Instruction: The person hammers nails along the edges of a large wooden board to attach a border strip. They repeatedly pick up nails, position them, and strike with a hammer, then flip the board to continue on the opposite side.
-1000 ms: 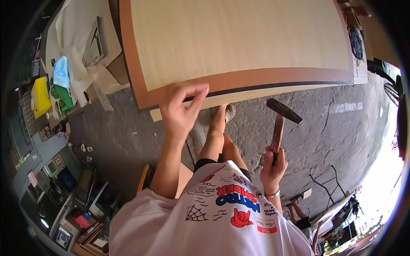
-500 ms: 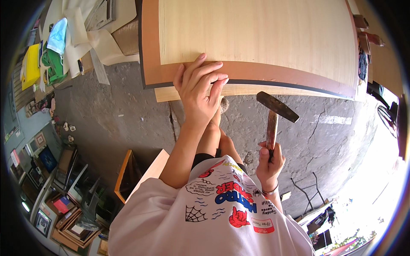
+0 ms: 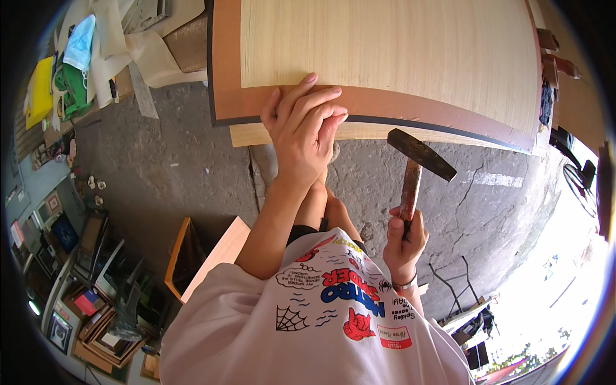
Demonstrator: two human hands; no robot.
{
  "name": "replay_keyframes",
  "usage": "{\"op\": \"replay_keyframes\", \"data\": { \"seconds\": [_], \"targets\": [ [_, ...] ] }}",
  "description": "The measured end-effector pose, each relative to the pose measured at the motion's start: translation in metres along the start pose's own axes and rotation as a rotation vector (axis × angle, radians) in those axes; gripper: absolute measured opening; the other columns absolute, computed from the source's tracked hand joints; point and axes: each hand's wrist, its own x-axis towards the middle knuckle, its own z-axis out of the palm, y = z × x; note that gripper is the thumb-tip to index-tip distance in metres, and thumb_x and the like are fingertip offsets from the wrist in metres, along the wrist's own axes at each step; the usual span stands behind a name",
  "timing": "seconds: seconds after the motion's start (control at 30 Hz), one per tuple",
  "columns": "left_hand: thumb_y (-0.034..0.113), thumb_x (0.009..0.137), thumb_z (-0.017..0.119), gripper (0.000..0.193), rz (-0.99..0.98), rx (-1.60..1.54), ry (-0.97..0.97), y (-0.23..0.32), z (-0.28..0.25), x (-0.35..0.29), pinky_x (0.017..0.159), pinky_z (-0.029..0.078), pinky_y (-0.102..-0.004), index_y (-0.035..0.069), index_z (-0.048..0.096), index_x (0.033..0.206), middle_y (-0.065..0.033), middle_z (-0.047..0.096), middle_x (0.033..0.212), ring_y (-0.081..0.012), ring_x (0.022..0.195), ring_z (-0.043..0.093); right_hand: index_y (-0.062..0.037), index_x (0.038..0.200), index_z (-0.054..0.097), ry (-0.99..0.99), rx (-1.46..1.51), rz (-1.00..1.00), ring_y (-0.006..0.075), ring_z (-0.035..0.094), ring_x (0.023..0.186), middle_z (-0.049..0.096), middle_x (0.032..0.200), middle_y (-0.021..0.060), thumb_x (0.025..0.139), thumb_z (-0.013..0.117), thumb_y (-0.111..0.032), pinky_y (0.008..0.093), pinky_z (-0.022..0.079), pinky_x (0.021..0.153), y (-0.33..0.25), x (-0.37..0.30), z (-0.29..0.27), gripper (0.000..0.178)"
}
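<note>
My left hand [image 3: 305, 131] rests over the brown border [image 3: 375, 104] of a large pale wooden panel [image 3: 385, 48], near its front edge. Its thumb and forefinger are pinched together at the dark edge strip, while the other fingers stretch onto the panel. Whatever lies between those fingertips is too small or hidden to make out. Off to the right, my right hand [image 3: 405, 247] is closed round the lower handle of a hammer [image 3: 411, 186]. The dark metal head is raised, just short of the panel's edge and apart from it.
Beneath the panel's front edge shows a light wood strip [image 3: 256, 135]. Cracked concrete floor [image 3: 173, 167] lies below. At left are a green and a yellow item [image 3: 40, 93] and a blue face mask [image 3: 79, 43]. An open wooden box [image 3: 179, 260] and stacked frames [image 3: 109, 333] stand lower left.
The view has shifted slightly, so the panel sits a little higher. My left hand keeps its pinch at the edge, and my right hand still holds the hammer in nearly the same place.
</note>
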Motion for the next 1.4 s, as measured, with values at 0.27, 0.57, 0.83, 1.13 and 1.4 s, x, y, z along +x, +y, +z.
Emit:
{"op": "replay_keyframes", "data": {
  "seconds": [0.27,0.57,0.83,1.13,1.4],
  "targets": [
    [0.024,0.091,0.077,0.008,-0.030,-0.049,0.057,-0.003,-0.009,-0.002,0.119,0.025,-0.0445,0.019,0.076,0.085,0.0074,0.078,0.105,-0.0199,0.123,0.066,0.0007,0.104,0.066,0.009,-0.059,-0.034,0.0195,0.066,0.057,0.067,0.072,0.0103,0.103,0.062,-0.016,0.0314,0.050,0.056,-0.006,0.003,-0.003,0.017],
    [0.025,0.089,0.079,0.007,-0.017,-0.018,0.027,-0.008,-0.016,0.000,0.120,0.021,-0.0474,0.020,0.077,0.084,0.0091,0.078,0.099,-0.0199,0.122,0.067,0.0002,0.105,0.066,-0.016,-0.038,-0.014,0.0183,0.066,0.057,0.067,0.073,0.0096,0.104,0.063,-0.018,0.0307,0.050,0.056,-0.012,0.007,0.003,0.019],
    [0.025,0.089,0.080,0.008,-0.011,-0.020,0.024,-0.009,-0.016,-0.002,0.119,0.020,-0.0473,0.021,0.076,0.083,0.0104,0.078,0.100,-0.0178,0.123,0.067,0.0004,0.106,0.064,-0.046,-0.110,-0.053,0.0228,0.071,0.062,0.072,0.081,0.0114,0.102,0.064,-0.015,0.0326,0.054,0.059,-0.022,0.013,0.017,0.016],
    [0.022,0.089,0.080,0.007,-0.003,-0.030,0.028,-0.009,-0.016,-0.003,0.119,0.021,-0.0457,0.020,0.076,0.083,0.0099,0.078,0.102,-0.0181,0.122,0.067,0.0021,0.106,0.065,-0.012,-0.270,-0.160,0.0307,0.069,0.061,0.068,0.080,0.0147,0.097,0.068,-0.008,0.0360,0.052,0.057,-0.041,0.020,0.019,0.014],
    [0.024,0.087,0.081,0.006,-0.017,-0.029,0.016,-0.010,-0.016,-0.004,0.117,0.022,-0.0491,0.022,0.076,0.085,0.0125,0.077,0.100,-0.0151,0.122,0.067,0.0043,0.107,0.066,0.055,-0.326,-0.287,0.0302,0.068,0.059,0.068,0.080,0.0154,0.092,0.072,-0.006,0.0357,0.052,0.056,-0.047,0.016,0.021,0.019]
  ]
}}
